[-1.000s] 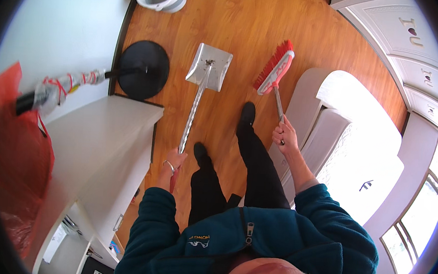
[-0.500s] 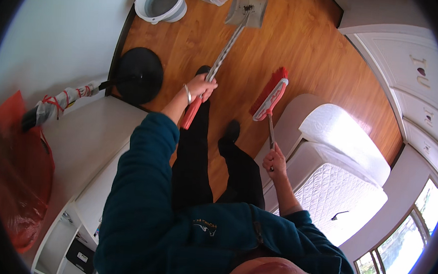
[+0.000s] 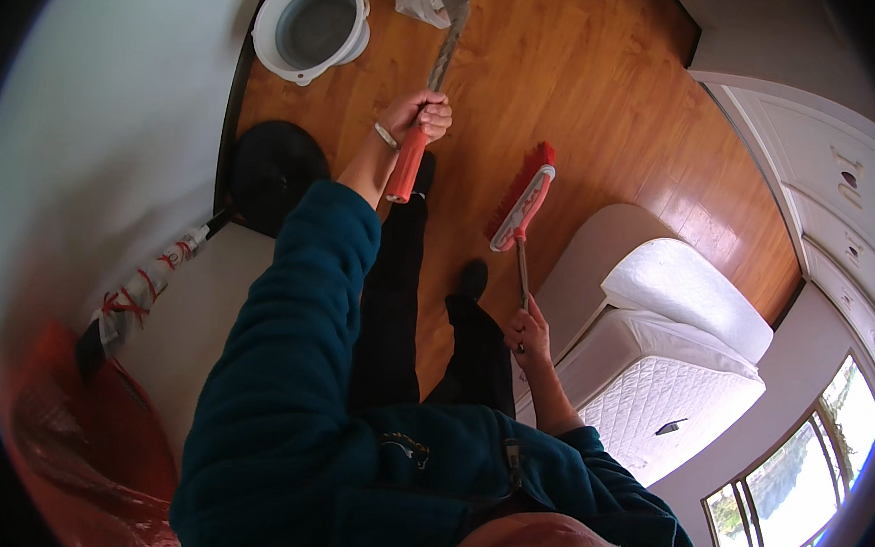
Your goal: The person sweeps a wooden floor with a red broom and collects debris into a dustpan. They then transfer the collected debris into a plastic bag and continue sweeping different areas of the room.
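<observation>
From my remote view, the dustpan point(image 3: 445, 57) runs out of frame: only a sliver of its metal pan shows at the upper edge, so I can't make out its contents. My left hand point(image 3: 415, 117) has its fingers wrapped around the dustpan's shaft, just above the red grip. My right hand point(image 3: 531, 332) has its fingers clamped on the shaft of the red-bristled broom point(image 3: 525, 204); I can't tell if the bristles touch the floor point(image 3: 618, 104).

A clear plastic bag point(image 3: 423, 0), also cut off, sits beside the pan, near the white bucket point(image 3: 355, 50). A black round base point(image 3: 275, 178) with a wrapped pole point(image 3: 157, 274) stands left; a quilted mattress point(image 3: 666, 393) crowds the right. The floor is glossy wood-look, and the window point(image 3: 785, 485) is partly blown out.
</observation>
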### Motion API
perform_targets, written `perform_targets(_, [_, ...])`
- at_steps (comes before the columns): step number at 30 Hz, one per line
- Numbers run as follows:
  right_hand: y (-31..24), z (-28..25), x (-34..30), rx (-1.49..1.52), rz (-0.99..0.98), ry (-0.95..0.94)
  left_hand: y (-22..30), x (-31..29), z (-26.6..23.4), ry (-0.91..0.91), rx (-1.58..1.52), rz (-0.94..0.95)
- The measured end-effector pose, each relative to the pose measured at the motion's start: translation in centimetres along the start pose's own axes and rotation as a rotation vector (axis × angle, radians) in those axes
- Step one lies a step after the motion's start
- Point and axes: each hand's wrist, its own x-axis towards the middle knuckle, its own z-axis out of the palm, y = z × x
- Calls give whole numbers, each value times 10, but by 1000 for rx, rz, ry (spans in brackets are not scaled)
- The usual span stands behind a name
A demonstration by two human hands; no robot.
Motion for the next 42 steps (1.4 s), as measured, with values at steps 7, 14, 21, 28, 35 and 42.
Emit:
perform_targets(7, [-13, 42, 2, -238, -76, -11, -5, -18, 1, 4, 124, 52])
perform_targets(14, [-16, 53, 3, -208, -72, 21, 4, -10, 3, 169, 172, -39])
perform_targets(21, [-12, 45, 5, -166, -50, -1, -8, -5, 6, -27, 75, 68])
perform_targets(28, [-11, 40, 9, -191, -36, 22, -1, 13, -8, -119, -58, 116])
perform_targets(35, [-10, 37, 12, -267, -59, 69, -15, 3, -12, -148, -85, 178])
perform_targets(42, [-15, 46, 17, -250, -89, 9, 2, 4, -3, -63, -108, 159])
